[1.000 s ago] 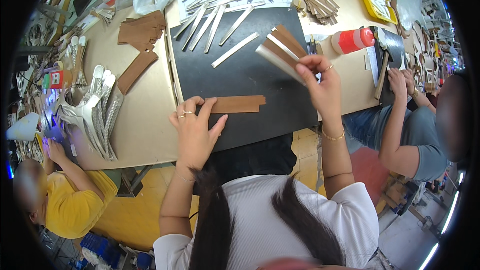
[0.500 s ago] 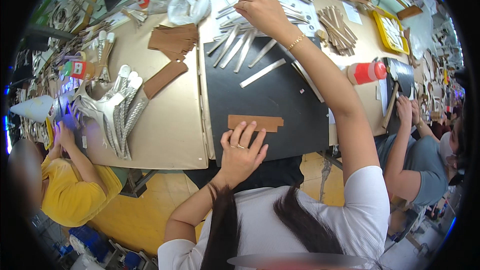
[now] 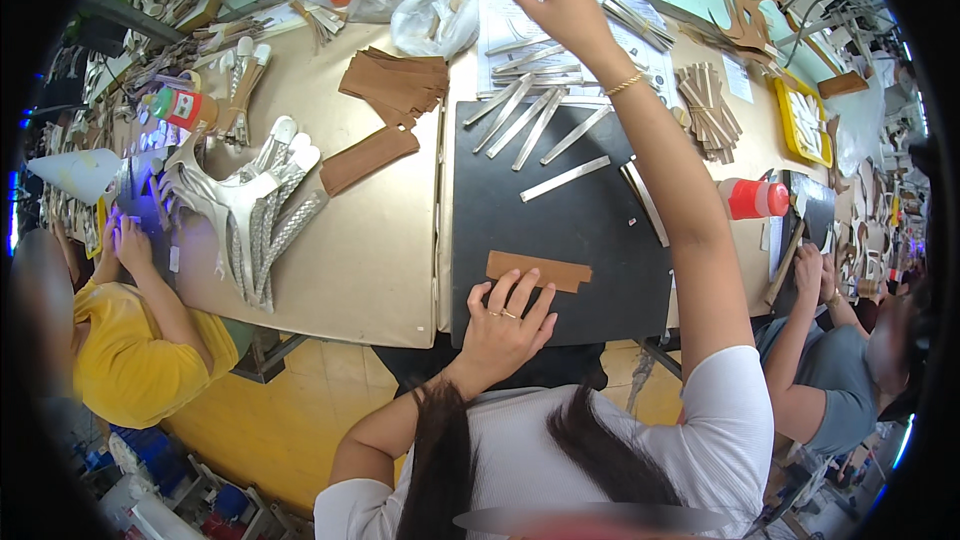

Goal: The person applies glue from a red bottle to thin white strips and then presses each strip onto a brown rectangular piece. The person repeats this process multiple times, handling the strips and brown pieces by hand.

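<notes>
My left hand [image 3: 503,335] lies palm down at the near part of a black mat [image 3: 560,220], its spread fingertips resting on a flat brown leather strip [image 3: 565,274] with a small notch at one end. My right arm reaches far across the table. There my right hand [image 3: 562,12] is raised over a white printed sheet [image 3: 497,15], fingers curled together; whatever is between them cannot be made out. Below that hand, several narrow silvery strips [image 3: 535,130] are fanned over the sheet and the mat's far edge. One separate strip [image 3: 565,179] lies nearer on the mat.
Brown leather pieces [image 3: 395,85] and a bundle of silvery braided straps [image 3: 255,200] lie left. Plastic bags [image 3: 435,20] stand behind. At right are a red bottle [image 3: 755,199], tan strips [image 3: 708,112] and a yellow tray [image 3: 802,120]. Co-workers sit on both sides.
My right hand has moved farther away, from above the silvery strips toward the sheet's far edge. The view has shifted a little; my left hand stays on the leather strip.
</notes>
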The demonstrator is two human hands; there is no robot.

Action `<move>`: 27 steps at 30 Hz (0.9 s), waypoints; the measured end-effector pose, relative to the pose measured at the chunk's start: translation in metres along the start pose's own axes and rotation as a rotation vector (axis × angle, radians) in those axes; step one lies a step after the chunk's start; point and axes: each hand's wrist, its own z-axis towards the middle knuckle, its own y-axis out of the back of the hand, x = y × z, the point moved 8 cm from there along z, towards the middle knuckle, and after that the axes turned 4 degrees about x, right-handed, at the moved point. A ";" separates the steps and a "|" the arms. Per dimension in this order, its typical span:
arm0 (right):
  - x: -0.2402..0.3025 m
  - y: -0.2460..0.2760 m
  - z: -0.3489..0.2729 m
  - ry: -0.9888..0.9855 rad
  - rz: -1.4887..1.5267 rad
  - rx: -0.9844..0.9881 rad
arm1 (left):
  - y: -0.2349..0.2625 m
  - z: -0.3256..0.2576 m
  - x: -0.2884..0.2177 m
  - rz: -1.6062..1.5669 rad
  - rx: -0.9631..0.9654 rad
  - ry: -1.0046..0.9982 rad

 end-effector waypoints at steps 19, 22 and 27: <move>0.088 -0.025 -0.263 -0.665 0.543 0.434 | 0.024 -0.027 0.028 -0.041 0.064 0.144; 0.102 -0.033 -0.256 -0.481 0.396 0.466 | 0.017 -0.030 0.027 0.034 0.103 0.177; 0.112 -0.047 -0.252 -0.392 0.234 0.514 | 0.016 -0.037 0.024 0.077 0.126 0.217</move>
